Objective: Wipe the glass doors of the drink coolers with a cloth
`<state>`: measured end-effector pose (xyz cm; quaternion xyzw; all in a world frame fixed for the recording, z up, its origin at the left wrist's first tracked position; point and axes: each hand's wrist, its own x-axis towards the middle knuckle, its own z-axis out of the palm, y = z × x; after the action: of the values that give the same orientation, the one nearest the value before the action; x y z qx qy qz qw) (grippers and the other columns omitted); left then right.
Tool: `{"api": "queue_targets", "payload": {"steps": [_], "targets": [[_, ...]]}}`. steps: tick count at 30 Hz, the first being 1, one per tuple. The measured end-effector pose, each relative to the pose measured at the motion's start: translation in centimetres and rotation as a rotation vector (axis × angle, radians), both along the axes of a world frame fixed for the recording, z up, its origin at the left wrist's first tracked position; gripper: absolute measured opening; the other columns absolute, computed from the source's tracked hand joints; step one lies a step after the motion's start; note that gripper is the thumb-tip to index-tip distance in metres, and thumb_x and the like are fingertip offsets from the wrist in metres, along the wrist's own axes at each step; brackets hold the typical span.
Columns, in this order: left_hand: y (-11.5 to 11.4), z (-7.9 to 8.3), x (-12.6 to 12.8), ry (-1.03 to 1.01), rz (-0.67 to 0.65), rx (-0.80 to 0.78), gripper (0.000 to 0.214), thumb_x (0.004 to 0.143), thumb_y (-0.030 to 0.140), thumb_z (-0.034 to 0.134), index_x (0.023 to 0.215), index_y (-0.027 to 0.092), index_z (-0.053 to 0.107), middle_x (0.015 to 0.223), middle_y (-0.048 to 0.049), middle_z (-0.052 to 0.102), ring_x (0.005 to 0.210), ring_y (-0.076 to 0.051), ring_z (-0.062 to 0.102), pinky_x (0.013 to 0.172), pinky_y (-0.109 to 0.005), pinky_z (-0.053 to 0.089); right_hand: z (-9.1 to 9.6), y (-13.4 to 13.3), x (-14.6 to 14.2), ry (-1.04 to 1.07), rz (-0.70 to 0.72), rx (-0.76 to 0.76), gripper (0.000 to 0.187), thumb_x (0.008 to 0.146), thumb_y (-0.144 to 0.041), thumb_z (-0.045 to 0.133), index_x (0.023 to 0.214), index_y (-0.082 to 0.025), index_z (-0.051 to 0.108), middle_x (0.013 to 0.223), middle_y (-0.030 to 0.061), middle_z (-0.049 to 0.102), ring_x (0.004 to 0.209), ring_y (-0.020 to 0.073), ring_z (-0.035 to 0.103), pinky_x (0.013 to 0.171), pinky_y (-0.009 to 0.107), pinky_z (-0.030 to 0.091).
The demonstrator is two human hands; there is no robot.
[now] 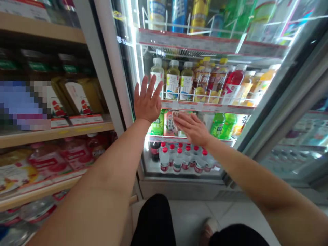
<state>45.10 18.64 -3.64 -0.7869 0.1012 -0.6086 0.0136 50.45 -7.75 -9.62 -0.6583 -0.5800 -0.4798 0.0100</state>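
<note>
Fingers spread, my left hand [148,104] lies flat against the glass door [143,171] of a drinks fridge, in front of the middle shelf's bottles. It holds nothing. Lower and to the right, my right hand [193,128] presses on the same glass with its fingers together. A small, pale, crumpled cloth [175,114] shows at its fingertips; most of it is hidden under the hand. Behind the glass by this hand are a pink-labelled carton or bottle [169,127] and green bottles [220,124].
Wooden shelves [64,131] with bottles and price strips stand close on the left. The fridge's metal door frame [256,136] rises at the right, another fridge beyond it. Small red-capped water bottles [178,160] stand on the fridge's bottom shelf. My knees [156,222] are near the fridge base.
</note>
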Motion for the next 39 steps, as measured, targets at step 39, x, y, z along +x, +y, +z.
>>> {"api": "queue_targets", "payload": {"steps": [39], "targets": [[-0.2,0.0,0.1,-0.013,0.029,0.011,0.062,0.101,0.031,0.038,0.163,0.032,0.032,0.17,0.0011,0.024,0.159,-0.019,0.0,0.131,-0.046,-0.005,7.1,-2.2,1.8,0.151,-0.055,0.135,0.064,0.102,-0.029,0.041,0.164,-0.033,0.028,0.167,-0.0037,0.036,0.159,0.026,0.022,0.133,0.056,0.013]]}}
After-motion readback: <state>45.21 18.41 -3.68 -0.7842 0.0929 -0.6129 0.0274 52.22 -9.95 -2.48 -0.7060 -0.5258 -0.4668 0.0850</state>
